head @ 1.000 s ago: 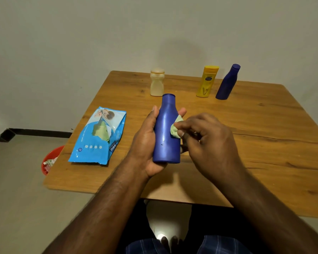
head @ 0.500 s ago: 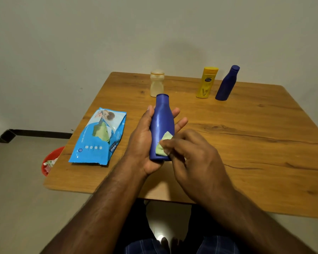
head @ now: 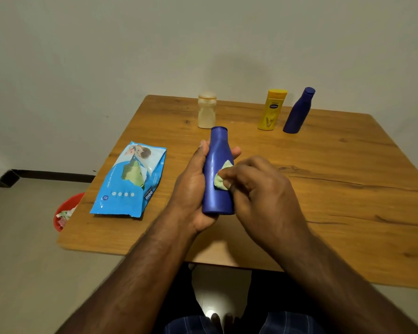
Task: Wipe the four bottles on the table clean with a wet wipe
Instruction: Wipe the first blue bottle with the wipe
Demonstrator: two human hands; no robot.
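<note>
- The left hand [head: 193,186] grips a blue bottle [head: 218,174] above the near part of the wooden table [head: 336,189], thumb along its left side and fingertips showing past its right side; the bottle is upright, cap end away from the person.
- The right hand [head: 256,189] pinches a small, crumpled pale green wet wipe [head: 222,178] and presses it against the right side of that bottle, about halfway up.
- Left of the held bottle, a blue wet-wipe pack [head: 130,179] lies flat on the table.
- Beyond the pack, off the table's left edge, a red bin [head: 67,209] sits on the floor.
- Behind the held bottle stands a cream bottle [head: 206,110].
- Far right of the held bottle, a yellow bottle [head: 272,109] and a dark blue bottle [head: 298,110] stand just beside each other.
</note>
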